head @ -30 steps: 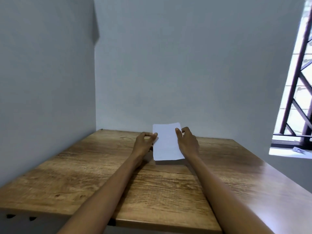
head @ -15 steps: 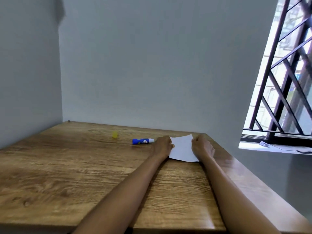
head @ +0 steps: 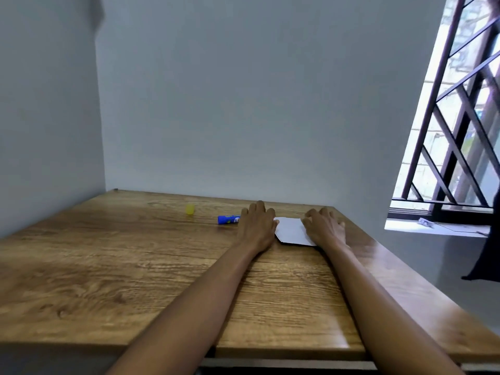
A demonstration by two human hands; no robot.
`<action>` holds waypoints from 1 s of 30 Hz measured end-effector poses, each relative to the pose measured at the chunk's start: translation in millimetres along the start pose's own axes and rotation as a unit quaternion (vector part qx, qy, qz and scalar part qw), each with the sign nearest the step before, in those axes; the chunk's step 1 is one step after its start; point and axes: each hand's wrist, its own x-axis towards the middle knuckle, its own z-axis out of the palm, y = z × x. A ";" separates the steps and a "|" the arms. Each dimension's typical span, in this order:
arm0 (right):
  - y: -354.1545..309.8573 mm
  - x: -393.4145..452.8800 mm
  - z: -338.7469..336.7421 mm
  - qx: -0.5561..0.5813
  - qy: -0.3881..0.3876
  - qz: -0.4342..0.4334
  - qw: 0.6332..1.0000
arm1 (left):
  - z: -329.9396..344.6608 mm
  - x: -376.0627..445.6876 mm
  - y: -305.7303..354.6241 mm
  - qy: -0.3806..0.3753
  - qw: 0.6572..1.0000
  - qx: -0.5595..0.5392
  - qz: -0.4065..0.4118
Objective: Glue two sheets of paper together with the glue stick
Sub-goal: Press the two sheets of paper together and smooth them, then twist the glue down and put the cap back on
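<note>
Wooden table (head: 135, 266) carries the paper (head: 290, 230), pressed flat between the left hand (head: 255, 228) and right hand (head: 324, 228), both spread open, gripping nothing. Glue (head: 228, 220) lies just beyond the left hand; uneven pressing could likely skew the sheets

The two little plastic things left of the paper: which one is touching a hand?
The blue glue stick. It lies on its side with one end meeting the left hand. The small yellow cap sits apart, farther left on the table.

Single head-worn wide view, forward and down along the table (head: 135, 266), toward a corner wall.
</note>
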 end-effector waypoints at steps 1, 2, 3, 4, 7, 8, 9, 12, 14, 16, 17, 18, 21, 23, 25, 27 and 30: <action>-3.1 -0.7 -1.6 0.012 0.032 -0.007 0.999 | -2.8 -0.5 -7.0 0.014 1.000 0.007 0.003; -6.7 -1.9 -2.7 0.019 0.061 -0.016 0.998 | -5.4 -0.4 -16.0 0.020 1.000 0.019 -0.003; -10.8 -3.6 -2.9 0.020 0.083 -0.028 0.996 | -7.7 0.0 -26.6 0.017 0.999 0.034 -0.013; -15.3 -5.3 -2.0 0.014 0.099 -0.044 0.994 | -9.1 0.0 -37.5 0.006 0.999 0.046 -0.023; -31.3 -6.4 3.3 -0.029 0.139 -0.106 0.984 | -9.3 1.4 -63.7 -0.055 0.996 0.070 -0.031; -36.4 -6.2 5.5 -0.037 0.153 -0.119 0.980 | -8.0 2.4 -68.0 -0.072 0.994 0.072 -0.031; -41.1 -5.4 6.4 -0.042 0.163 -0.129 0.977 | -6.7 4.2 -69.7 -0.081 0.994 0.068 -0.035; -55.2 -3.9 7.5 -0.046 0.175 -0.148 0.972 | -3.4 8.9 -70.1 -0.081 0.995 0.054 -0.027; -62.2 -5.7 7.0 -0.029 0.191 -0.166 0.967 | -3.0 9.8 -70.5 -0.064 0.997 0.018 -0.026; -70.6 -6.6 4.9 0.040 0.201 -0.177 0.963 | -7.7 9.5 -72.6 -0.025 0.993 -0.090 -0.074; -77.0 -5.4 4.8 0.097 0.197 -0.172 0.960 | -13.4 8.9 -73.5 0.006 0.981 -0.162 -0.109; -86.0 -4.3 5.1 0.171 0.184 -0.158 0.955 | -21.0 8.3 -75.0 0.040 0.961 -0.235 -0.142; -125.7 -0.3 7.9 0.380 0.094 -0.079 0.917 | -45.3 8.9 -86.3 0.113 0.893 -0.397 -0.180; -154.0 -0.3 11.4 0.440 -0.003 -0.068 0.895 | -61.1 5.9 -100.7 0.119 0.857 -0.468 -0.180; -177.7 -1.9 12.0 0.482 -0.113 -0.100 0.863 | -69.4 1.0 -118.6 0.127 0.820 -0.529 -0.177; -194.7 -2.8 10.8 0.502 -0.174 -0.136 0.836 | -75.2 -1.9 -133.2 0.142 0.781 -0.583 -0.173; -207.2 -1.7 16.2 0.540 -0.192 -0.152 0.806 | -77.3 0.7 -146.4 0.150 0.745 -0.627 -0.174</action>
